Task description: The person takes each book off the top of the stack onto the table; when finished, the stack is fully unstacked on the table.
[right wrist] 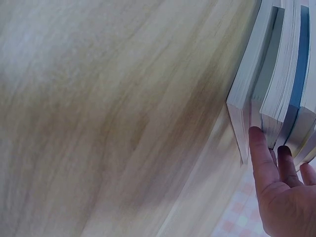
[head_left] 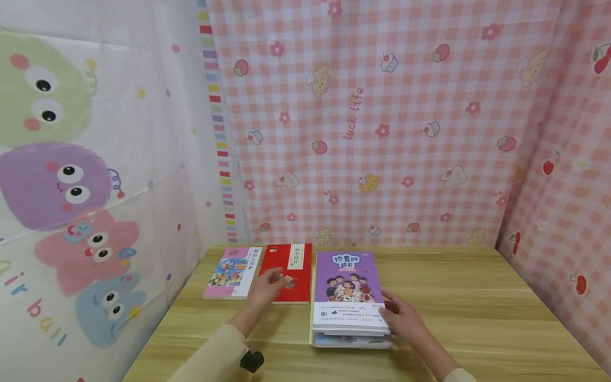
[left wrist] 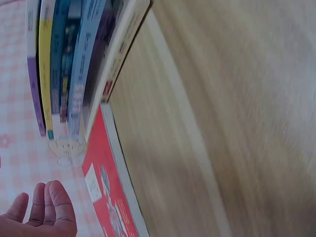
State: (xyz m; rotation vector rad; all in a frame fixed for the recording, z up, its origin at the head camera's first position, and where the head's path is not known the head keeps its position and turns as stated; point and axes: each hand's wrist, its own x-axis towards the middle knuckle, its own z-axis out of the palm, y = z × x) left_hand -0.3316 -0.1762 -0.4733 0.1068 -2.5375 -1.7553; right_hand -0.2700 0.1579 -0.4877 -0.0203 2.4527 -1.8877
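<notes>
A stack of several books stands in the middle of the table. On top lies a purple book (head_left: pixel 350 281) with cartoon children on its cover. My right hand (head_left: pixel 403 318) is at the right side of this stack, and in the right wrist view its extended fingers (right wrist: pixel 261 158) touch the page edges. Left of the stack, a red book (head_left: pixel 298 286) lies flat. Above its lower left part hovers my left hand (head_left: pixel 264 289), relaxed and holding nothing. The left wrist view shows the stack's coloured spines (left wrist: pixel 57 64) apart from the left hand (left wrist: pixel 47 212).
A pink and white book (head_left: pixel 231 273) lies flat at the far left, beside the red one. The wooden table (head_left: pixel 458 297) ends at a checked pink curtain (head_left: pixel 382 159) behind and printed cloths at both sides. A small black object (head_left: pixel 252 362) is at the left sleeve.
</notes>
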